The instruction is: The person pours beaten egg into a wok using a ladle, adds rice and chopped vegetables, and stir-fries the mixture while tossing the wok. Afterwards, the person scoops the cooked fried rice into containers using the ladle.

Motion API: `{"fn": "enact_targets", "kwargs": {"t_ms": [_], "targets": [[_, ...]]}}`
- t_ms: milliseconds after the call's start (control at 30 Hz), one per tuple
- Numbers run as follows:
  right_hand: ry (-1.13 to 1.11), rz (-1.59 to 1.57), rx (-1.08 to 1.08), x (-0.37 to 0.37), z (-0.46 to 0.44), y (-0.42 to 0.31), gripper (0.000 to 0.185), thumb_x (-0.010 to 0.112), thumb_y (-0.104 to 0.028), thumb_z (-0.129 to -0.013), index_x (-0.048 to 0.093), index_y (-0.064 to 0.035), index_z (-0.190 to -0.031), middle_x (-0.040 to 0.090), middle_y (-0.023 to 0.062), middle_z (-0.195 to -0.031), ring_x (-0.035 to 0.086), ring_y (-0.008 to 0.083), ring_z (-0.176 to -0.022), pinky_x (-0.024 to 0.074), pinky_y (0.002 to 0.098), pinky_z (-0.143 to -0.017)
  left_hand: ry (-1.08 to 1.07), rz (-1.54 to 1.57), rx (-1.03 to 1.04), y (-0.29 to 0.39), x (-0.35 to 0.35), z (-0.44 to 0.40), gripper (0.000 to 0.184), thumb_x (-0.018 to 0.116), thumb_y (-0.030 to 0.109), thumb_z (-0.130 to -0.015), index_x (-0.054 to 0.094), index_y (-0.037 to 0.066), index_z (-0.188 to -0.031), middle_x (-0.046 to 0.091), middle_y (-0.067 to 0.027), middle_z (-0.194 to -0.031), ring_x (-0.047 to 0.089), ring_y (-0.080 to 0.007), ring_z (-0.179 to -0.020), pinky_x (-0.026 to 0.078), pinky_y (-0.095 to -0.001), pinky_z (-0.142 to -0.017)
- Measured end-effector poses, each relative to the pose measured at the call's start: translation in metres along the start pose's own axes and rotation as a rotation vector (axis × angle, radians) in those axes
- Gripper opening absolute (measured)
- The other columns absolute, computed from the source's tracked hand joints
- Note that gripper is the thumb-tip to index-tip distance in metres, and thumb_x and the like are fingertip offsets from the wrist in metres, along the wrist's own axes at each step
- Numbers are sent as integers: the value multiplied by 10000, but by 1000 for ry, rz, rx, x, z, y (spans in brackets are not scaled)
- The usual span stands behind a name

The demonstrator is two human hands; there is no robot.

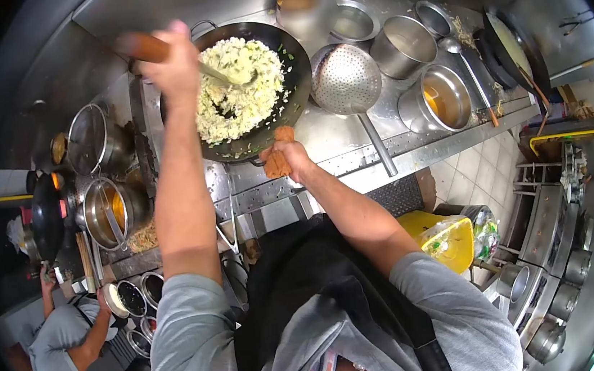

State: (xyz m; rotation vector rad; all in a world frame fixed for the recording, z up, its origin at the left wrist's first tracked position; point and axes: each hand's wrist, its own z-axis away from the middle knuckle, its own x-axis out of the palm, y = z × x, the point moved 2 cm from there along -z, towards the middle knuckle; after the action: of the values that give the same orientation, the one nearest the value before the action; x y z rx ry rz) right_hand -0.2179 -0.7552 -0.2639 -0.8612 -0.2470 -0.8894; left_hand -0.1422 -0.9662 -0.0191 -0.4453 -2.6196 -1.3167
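A black wok (300,102) holds a pale, rice-like food (236,123) with green bits. Above its left side, my left hand (176,64) is closed round the wooden handle of a ladle (219,73). The metal head of the ladle sits partly buried in the food, and the handle end is smeared by motion. At the wok's near rim, my right hand (294,158) grips a brown-orange cloth (278,163) against the small loop handle, which the cloth mostly covers. Just right of the wok lies a perforated metal strainer (346,79), its long handle pointing towards me.
Metal pots (404,47) stand on the steel counter to the right, one (440,101) with orange liquid. On the left are more pots (108,212) with strainers. Below right is a yellow bin (455,245). Another person (71,340) is at lower left, beside several containers.
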Motion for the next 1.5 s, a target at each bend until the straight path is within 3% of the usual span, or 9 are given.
{"fn": "enact_targets", "kwargs": {"t_ms": [133,300,433,600,700,867,933,1200,1500], "targets": [[4,3,0,-4,-2,8,272,530,-103,-839,599,94,-1014,677,204,-955,679,333,-840,577,463,-726,-55,-26,-387,-17,-3,-38,278,678,117,-920,476,87,-732,429,10,-542,401,-91,-415,363,-298,-402],[-45,24,-14,-2,-7,3,282,535,-103,-838,593,98,-1027,670,192,-931,673,324,-817,576,456,-710,33,-16,21,2,10,-2,330,657,106,-937,433,94,-694,423,9,-520,419,-125,-397,375,-310,-399],[1,-10,2,-2,7,8,293,534,-107,-837,594,98,-1038,673,196,-950,674,322,-831,576,454,-711,34,-9,-367,-14,4,-34,316,647,103,-929,440,95,-691,428,4,-518,399,-108,-397,359,-306,-398],[-18,-9,-3,8,6,-5,248,510,-75,-868,570,105,-1027,662,215,-932,680,335,-795,587,459,-693,119,112,18,4,21,-15,302,633,78,-932,445,57,-697,441,-25,-527,417,-120,-424,403,-317,-419],[-67,-14,13,4,1,-3,263,523,-83,-866,569,109,-1040,660,212,-927,680,333,-788,590,463,-689,71,-36,-245,-32,8,-17,267,633,69,-928,486,49,-707,460,-33,-520,433,-132,-413,412,-310,-413],[-17,-5,39,5,-2,-7,305,544,-109,-847,574,101,-1066,658,218,-987,682,344,-846,588,484,-745,114,167,-79,3,-27,-77,286,662,106,-907,503,63,-672,500,-20,-517,496,-131,-422,395,-299,-417],[-51,21,110,0,-1,-2,320,549,-117,-844,565,93,-1084,654,221,-1006,680,353,-867,587,498,-767,195,-241,47,-16,-32,-51,287,634,88,-913,465,44,-685,474,-37,-515,455,-139,-405,407,-315,-424],[-13,-132,108,18,99,-13,183,521,-76,-905,513,9,-1066,619,176,-923,668,311,-769,584,473,-656,68,159,-598,49,-89,-102,241,640,139,-943,468,127,-774,374,25,-522,363,-119,-408,335,-314,-407],[-105,38,68,-23,131,30,299,524,-95,-847,551,53,-1105,651,190,-999,668,293,-887,566,427,-782,390,-44,-299,76,-51,-14,318,624,217,-972,435,154,-723,325,65,-504,351,-101,-364,307,-278,-346]]}}
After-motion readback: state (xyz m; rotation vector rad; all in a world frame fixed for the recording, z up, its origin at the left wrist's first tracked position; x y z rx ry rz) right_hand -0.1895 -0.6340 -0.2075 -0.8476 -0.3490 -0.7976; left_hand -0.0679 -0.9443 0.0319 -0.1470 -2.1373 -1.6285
